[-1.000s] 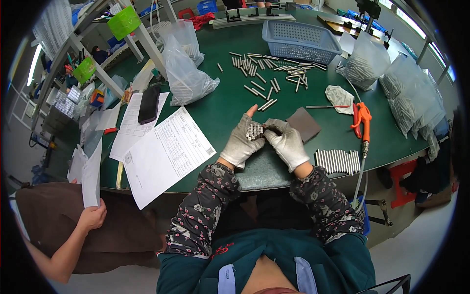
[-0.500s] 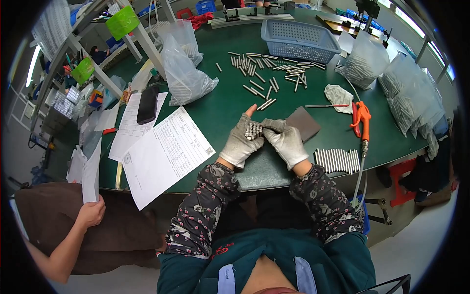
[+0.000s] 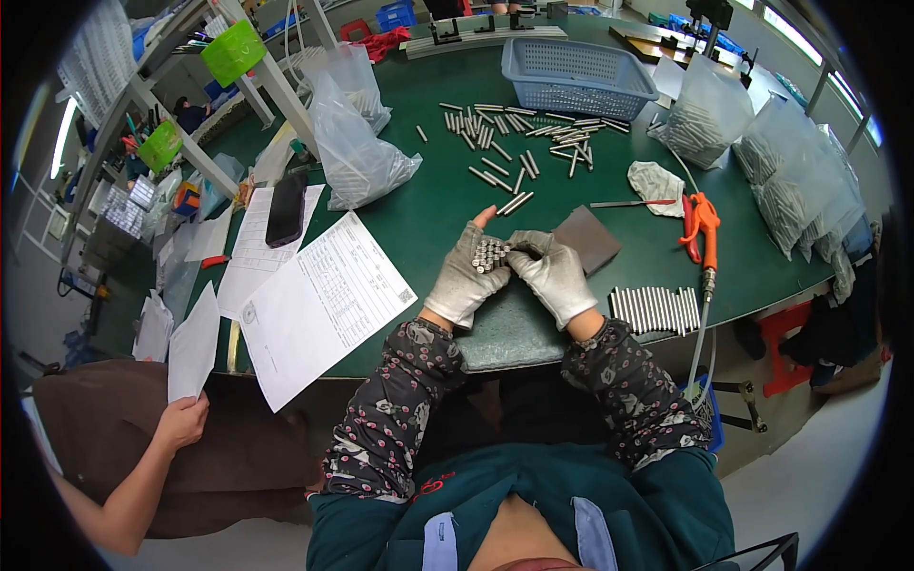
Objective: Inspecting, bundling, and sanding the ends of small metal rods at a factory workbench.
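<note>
My left hand (image 3: 463,284), in a pale work glove with the thumb tip bare, is closed round a bundle of short metal pins (image 3: 490,255), their round ends facing up. Against the bundle's right side press the gloved fingers of my right hand (image 3: 554,281), pinched together; what lies between them is partly hidden. Both hands are above a grey slab (image 3: 514,347) at the table's near edge. A brown-grey block (image 3: 587,240) lies just beyond my right hand. To the right, a neat row of pins (image 3: 655,311) lies side by side. Loose pins (image 3: 495,143) are scattered farther back.
A blue basket (image 3: 581,92) stands behind the loose pins. Right of my hands are a white cloth (image 3: 654,188), an orange air gun (image 3: 704,228) with hose, and bags of pins (image 3: 798,181). Papers (image 3: 328,305) and a phone (image 3: 287,211) lie left. A co-worker's hand (image 3: 183,421) holds a sheet.
My hands stay almost in place round the bundle. The co-worker's sheet at the left has shifted slightly rightward and turned. The whole view has moved a little.
</note>
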The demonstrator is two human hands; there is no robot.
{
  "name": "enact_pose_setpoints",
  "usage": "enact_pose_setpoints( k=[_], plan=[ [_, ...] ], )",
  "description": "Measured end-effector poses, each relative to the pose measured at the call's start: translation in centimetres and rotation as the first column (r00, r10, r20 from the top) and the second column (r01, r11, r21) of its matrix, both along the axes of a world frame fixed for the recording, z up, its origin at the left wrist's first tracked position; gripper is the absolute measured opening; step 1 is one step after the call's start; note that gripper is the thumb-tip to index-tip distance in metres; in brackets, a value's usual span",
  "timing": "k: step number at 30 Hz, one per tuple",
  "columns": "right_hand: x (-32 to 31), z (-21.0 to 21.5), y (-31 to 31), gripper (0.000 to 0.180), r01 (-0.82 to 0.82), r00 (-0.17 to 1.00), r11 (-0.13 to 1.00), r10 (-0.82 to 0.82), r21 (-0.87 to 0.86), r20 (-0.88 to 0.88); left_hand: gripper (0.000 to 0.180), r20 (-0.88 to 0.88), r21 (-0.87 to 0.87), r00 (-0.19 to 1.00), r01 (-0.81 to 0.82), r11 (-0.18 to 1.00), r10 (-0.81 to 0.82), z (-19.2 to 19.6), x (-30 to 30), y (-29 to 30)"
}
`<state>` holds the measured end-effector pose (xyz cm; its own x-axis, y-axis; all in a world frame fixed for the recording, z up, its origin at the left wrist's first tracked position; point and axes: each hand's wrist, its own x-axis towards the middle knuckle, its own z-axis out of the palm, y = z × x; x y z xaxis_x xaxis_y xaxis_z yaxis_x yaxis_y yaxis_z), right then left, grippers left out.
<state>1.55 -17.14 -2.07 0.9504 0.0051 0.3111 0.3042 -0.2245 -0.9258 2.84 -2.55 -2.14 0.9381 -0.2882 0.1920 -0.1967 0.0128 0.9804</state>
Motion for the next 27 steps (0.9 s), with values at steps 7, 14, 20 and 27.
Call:
enact_pose_setpoints(
  k=[7, 14, 20, 27],
  plan=[
    [-0.3, 0.4, 0.0, 0.021, 0.003, 0.999, 1.0, -0.003, 0.011, -0.034, 0.076, -0.037, -0.029, 0.999, 0.006, 1.0, -0.007, 0.3, -0.3, -0.1],
    [0.1, -0.1, 0.1, 0.024, 0.018, 1.0, 0.997, -0.016, -0.071, 0.027, 0.075, 0.002, 0.019, 1.0, -0.011, 1.0, 0.011, 0.1, 0.0, 0.0],
    [-0.1, 0.8, -0.2, 0.028, -0.056, 0.998, 0.991, 0.052, -0.12, -0.041, 0.077, -0.004, -0.022, 1.0, -0.011, 1.0, 0.01, 0.4, -0.2, -0.2],
    [-0.3, 0.9, -0.2, 0.029, -0.083, 0.99, 0.997, 0.083, -0.001, -0.112, 0.079, 0.002, 0.017, 1.0, -0.005, 1.0, 0.005, 0.5, -0.3, -0.1]
  ],
)
